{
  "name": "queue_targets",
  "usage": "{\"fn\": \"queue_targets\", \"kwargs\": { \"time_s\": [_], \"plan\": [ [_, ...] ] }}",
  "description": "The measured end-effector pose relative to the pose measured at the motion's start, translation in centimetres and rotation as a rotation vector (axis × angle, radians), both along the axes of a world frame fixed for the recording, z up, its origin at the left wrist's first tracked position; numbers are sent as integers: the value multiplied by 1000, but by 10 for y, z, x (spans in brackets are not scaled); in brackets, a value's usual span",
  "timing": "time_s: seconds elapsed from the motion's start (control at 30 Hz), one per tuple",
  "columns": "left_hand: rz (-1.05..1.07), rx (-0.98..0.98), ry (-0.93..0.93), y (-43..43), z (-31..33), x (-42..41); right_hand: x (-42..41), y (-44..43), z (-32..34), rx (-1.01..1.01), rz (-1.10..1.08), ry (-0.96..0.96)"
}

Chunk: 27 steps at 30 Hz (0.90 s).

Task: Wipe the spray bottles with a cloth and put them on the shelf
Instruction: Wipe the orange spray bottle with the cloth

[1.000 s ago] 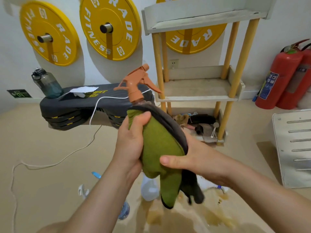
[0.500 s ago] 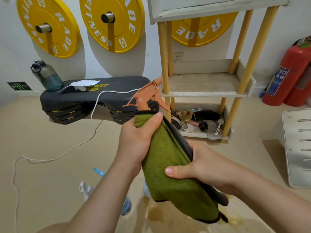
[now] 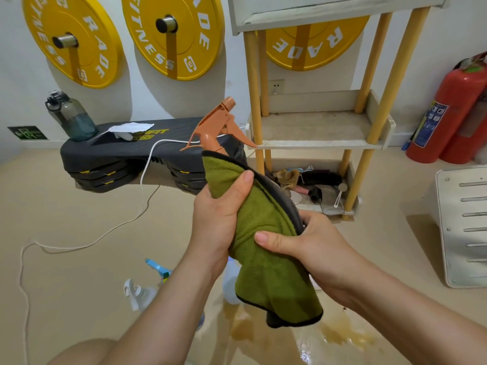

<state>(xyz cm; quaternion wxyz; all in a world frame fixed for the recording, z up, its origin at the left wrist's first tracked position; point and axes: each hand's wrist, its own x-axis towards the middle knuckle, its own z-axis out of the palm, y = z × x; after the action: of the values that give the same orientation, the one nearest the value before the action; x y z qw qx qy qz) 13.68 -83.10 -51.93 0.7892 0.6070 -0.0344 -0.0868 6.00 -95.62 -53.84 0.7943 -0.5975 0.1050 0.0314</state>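
A spray bottle with an orange trigger head is wrapped in a green cloth with a dark grey back; its body is hidden by the cloth. My left hand grips the cloth-wrapped bottle near the neck. My right hand grips it lower down, thumb across the green side. The wooden shelf stands just behind, its middle level bare. On the floor below my arms lie other spray bottles: one with a white trigger, one with a blue nozzle, and a white one partly hidden by the cloth.
A dark step platform at left carries a water bottle, a white paper and a white cable trailing over the floor. Red fire extinguishers stand at right, a white slotted panel nearby. Brown wet stains mark the floor.
The cloth-wrapped bottle has turned and tilted in my hands, the orange trigger head moving relative to the shelf. The cloth hangs lower and looser now. Both hands keep their grip.
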Motion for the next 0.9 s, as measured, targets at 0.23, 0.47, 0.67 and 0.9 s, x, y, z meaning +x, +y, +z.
{"fn": "queue_targets", "kwargs": {
  "time_s": [0.23,0.47,0.67,0.9],
  "plan": [
    [-187,26,-36,-5,-17,-12,4,-5,-1,-77,-83,-101],
    [142,114,-182,1,8,14,6,0,-5,-289,21,-103],
    [266,228,-270,0,11,17,5,-11,12,-928,205,-79],
    [-46,96,-242,4,12,20,8,-38,32,-624,99,46]
  ]
}}
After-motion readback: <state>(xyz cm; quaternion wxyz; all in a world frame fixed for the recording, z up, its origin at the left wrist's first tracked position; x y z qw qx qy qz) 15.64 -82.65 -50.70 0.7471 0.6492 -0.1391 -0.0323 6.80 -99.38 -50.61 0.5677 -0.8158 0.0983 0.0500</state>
